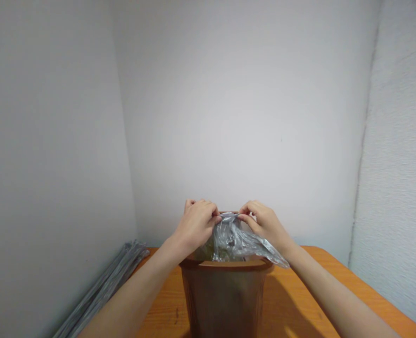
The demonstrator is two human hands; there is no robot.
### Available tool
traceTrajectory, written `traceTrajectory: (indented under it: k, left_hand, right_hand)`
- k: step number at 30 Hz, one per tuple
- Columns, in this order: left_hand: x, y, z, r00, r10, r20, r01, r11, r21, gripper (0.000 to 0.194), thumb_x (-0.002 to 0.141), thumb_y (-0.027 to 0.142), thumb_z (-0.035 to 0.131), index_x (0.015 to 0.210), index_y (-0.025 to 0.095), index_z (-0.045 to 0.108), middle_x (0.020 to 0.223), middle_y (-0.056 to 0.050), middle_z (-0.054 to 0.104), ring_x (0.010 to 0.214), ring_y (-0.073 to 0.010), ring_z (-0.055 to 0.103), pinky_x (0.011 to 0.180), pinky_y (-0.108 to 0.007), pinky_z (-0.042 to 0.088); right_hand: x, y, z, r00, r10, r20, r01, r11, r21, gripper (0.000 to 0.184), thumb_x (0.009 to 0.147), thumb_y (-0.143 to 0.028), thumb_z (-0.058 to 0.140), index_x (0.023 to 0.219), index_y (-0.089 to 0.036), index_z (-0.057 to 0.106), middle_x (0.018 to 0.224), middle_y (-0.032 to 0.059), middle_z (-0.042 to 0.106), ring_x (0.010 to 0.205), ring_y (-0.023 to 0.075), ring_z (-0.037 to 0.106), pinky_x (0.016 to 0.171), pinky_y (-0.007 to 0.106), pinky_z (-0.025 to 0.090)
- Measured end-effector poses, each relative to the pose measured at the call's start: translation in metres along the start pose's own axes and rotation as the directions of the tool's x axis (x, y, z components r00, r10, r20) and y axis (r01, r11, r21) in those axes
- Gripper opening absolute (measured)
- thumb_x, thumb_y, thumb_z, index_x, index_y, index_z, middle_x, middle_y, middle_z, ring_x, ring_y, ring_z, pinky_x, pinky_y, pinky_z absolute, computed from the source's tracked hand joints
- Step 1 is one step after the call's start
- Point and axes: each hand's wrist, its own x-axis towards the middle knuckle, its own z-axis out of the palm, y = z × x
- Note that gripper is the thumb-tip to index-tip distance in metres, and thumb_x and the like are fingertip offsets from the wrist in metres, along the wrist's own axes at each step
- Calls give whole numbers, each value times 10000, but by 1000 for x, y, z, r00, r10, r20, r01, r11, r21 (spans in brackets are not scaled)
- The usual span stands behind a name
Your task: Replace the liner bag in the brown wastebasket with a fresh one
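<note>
A thin grey plastic bag point(229, 237) is stretched between my two hands above the mouth of a brown bin point(225, 300). My left hand point(199, 220) pinches the bag's upper edge between thumb and fingers. A short way to the right, my right hand point(262, 220) pinches the same edge with thumb and forefinger. One loose corner of the bag hangs over the bin's front rim at the right, close to my right wrist. Something greenish shows dimly inside the bin behind the plastic; I cannot make out what it is.
The bin stands on an orange-brown wooden table point(288, 291). Along the table's left side lies a long bundle of folded grey plastic point(112, 277), partly behind my left forearm. Pale walls point(243, 117) close in the back, left and right.
</note>
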Motion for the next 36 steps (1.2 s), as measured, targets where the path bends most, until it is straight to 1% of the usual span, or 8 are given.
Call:
traceTrajectory:
  k: [6, 11, 17, 22, 25, 27, 31, 36]
  left_hand:
    - [9, -23, 2, 996, -75, -45, 63, 971, -231, 146, 901, 287, 506, 781, 209, 537, 772, 7, 635, 786, -172, 579, 796, -311, 413]
    - [19, -28, 20, 987, -131, -90, 82, 903, -421, 124, 894, 266, 455, 786, 210, 481, 713, 28, 540, 712, -137, 516, 668, -238, 419]
    - [12, -31, 13, 991, -125, -39, 86, 844, -529, 156, 876, 345, 479, 797, 211, 486, 707, 33, 506, 677, -129, 480, 633, -230, 406]
    - [7, -24, -10, 993, -85, 85, 118, 833, -540, 372, 889, 491, 484, 708, 179, 573, 732, -33, 632, 724, -166, 575, 704, -280, 461]
    - [12, -12, -11, 992, -98, 76, 123, 859, -497, 444, 911, 545, 458, 767, 163, 630, 811, -62, 683, 797, -184, 608, 757, -296, 460]
    - [16, -7, -6, 989, -69, 129, 120, 885, -451, 386, 823, 541, 615, 775, 160, 652, 767, -39, 681, 743, -174, 598, 695, -276, 441]
    - [15, -10, 2, 961, -10, 276, 116, 922, -368, 321, 700, 456, 759, 676, 157, 645, 612, 15, 623, 589, -131, 523, 564, -243, 362]
    - [10, -19, -4, 988, -87, 129, 125, 939, -320, 245, 822, 392, 624, 728, 166, 608, 675, 17, 603, 646, -128, 513, 592, -235, 355]
  right_hand:
    - [-4, 6, -6, 991, 130, -15, -127, 986, 105, 45, 850, -259, 585, 843, -221, 609, 807, 29, 682, 780, 213, 620, 708, 321, 446]
    - [2, -17, 0, 999, -22, 39, 18, 995, 100, 126, 847, -212, 578, 972, -216, 586, 1006, 71, 651, 905, 212, 585, 774, 329, 447]
    - [4, -21, -3, 1000, -2, 27, 1, 1000, 29, 111, 839, -164, 502, 749, -218, 541, 757, 22, 597, 755, 195, 527, 689, 315, 380]
    - [-2, -14, -9, 988, 154, 22, -150, 910, 387, 156, 845, -337, 541, 753, -215, 565, 705, 2, 599, 680, 181, 539, 634, 295, 397]
    - [-3, -21, -7, 997, 72, 24, -76, 921, 381, 165, 850, -322, 529, 756, -206, 600, 740, 16, 617, 713, 189, 554, 666, 307, 403]
    - [-2, -24, -6, 1000, 10, 27, -18, 945, 326, 176, 863, -295, 506, 768, -203, 622, 764, 27, 626, 739, 194, 559, 683, 315, 399]
    - [-7, -14, -7, 998, 55, 17, -58, 948, 314, 124, 844, -265, 559, 757, -206, 625, 782, 29, 647, 755, 193, 572, 688, 313, 404]
    - [-18, 10, -20, 974, 225, 23, -218, 903, 370, 146, 839, -323, 630, 745, -212, 629, 888, 40, 698, 821, 200, 602, 743, 334, 419]
